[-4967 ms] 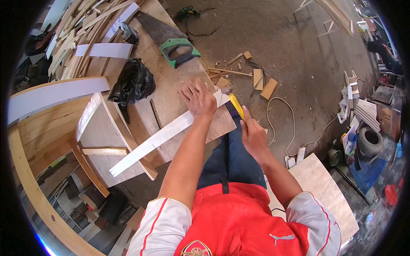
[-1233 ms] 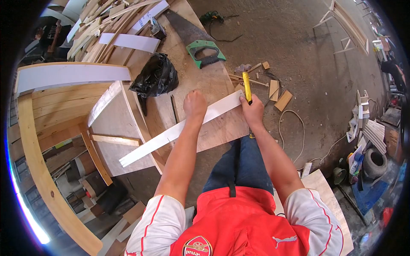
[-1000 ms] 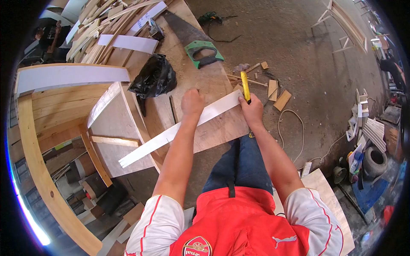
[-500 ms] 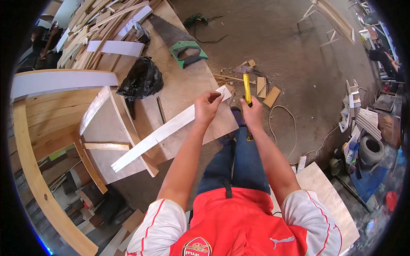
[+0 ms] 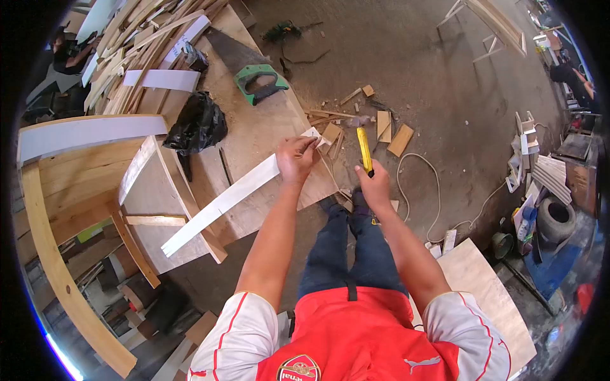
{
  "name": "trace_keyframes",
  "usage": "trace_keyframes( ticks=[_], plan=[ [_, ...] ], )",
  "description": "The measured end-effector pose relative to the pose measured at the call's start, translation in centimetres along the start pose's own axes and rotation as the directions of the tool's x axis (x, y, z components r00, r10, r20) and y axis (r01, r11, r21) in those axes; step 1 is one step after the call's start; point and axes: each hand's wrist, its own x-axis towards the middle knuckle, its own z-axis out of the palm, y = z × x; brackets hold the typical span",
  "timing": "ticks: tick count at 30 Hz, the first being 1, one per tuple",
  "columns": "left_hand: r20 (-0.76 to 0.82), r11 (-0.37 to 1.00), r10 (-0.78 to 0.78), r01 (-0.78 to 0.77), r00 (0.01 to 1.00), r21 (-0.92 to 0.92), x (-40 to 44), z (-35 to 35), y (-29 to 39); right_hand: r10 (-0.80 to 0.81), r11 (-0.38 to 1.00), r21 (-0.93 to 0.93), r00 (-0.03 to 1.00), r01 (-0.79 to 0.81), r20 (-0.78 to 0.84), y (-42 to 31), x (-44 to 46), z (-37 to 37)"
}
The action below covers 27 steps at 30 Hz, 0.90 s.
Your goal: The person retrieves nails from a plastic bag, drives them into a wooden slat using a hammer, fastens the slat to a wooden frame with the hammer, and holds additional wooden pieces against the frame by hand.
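A long white wooden strip (image 5: 219,204) lies slantwise across the workbench (image 5: 248,127) and the frame beside it. My left hand (image 5: 297,160) is over the strip's far end, thumb and fingers pinched together; what is between them is too small to make out. Just past those fingertips a thin dark mark shows on the strip, and another sits farther down its length. My right hand (image 5: 375,183) is closed around the yellow handle of a hammer (image 5: 363,149), held upright off the bench edge, its head blurred.
A green-handled handsaw (image 5: 260,82) and a black plastic bag (image 5: 198,124) lie on the bench. Piled wood strips (image 5: 136,54) fill its far end. A curved wooden frame (image 5: 47,241) stands at left. Wood offcuts (image 5: 400,140) and a cord (image 5: 438,197) lie on the floor.
The view has shifted slightly, so the bench sits farther left. My left hand has lowered closer onto the strip's end. The hammer has tilted a little and remains in my right hand.
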Motion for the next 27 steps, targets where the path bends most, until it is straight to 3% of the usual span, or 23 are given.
trace_keyframes(
  ticks=[4,19,27],
  plan=[
    [-0.022,0.999,0.043,-0.042,0.999,0.018,0.1,-0.1,0.1,0.048,0.997,-0.058,0.994,-0.043,0.096,0.1,-0.6,-1.5],
    [-0.061,0.999,0.027,-0.024,0.998,0.041,-0.2,0.4,0.3,-0.204,0.978,-0.01,0.973,0.206,0.109,0.7,-1.6,-1.6],
    [-0.058,0.999,0.022,-0.019,0.998,0.046,-0.3,0.2,0.4,-0.223,0.974,-0.007,0.965,0.226,0.139,0.6,-1.9,-1.7]
  ],
)
